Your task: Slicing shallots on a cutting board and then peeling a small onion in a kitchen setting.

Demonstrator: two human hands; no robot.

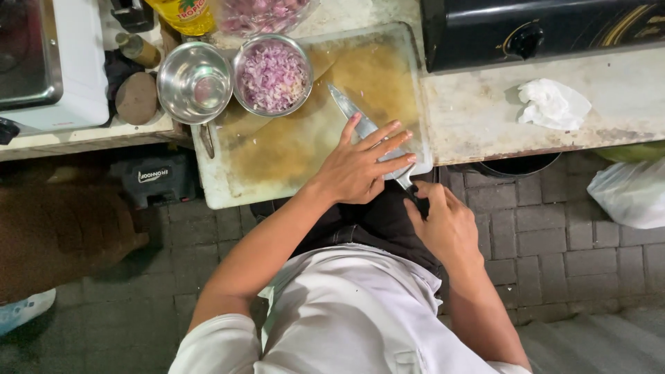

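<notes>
Shiny steel knife blade (357, 116) lies on a stained, matt plastic cutting board (277, 149)

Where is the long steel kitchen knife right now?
The steel kitchen knife lies flat on the stained white cutting board, under the left hand, its handle gripped by the right hand, right of the steel bowl of chopped shallots.

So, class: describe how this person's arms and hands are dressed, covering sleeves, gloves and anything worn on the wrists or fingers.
Both the left hand and the right hand are bare, with no gloves. No ring, watch or bracelet shows on either. The forearms are uncovered; short white sleeves end near the elbows, part of a plain white shirt.
</notes>
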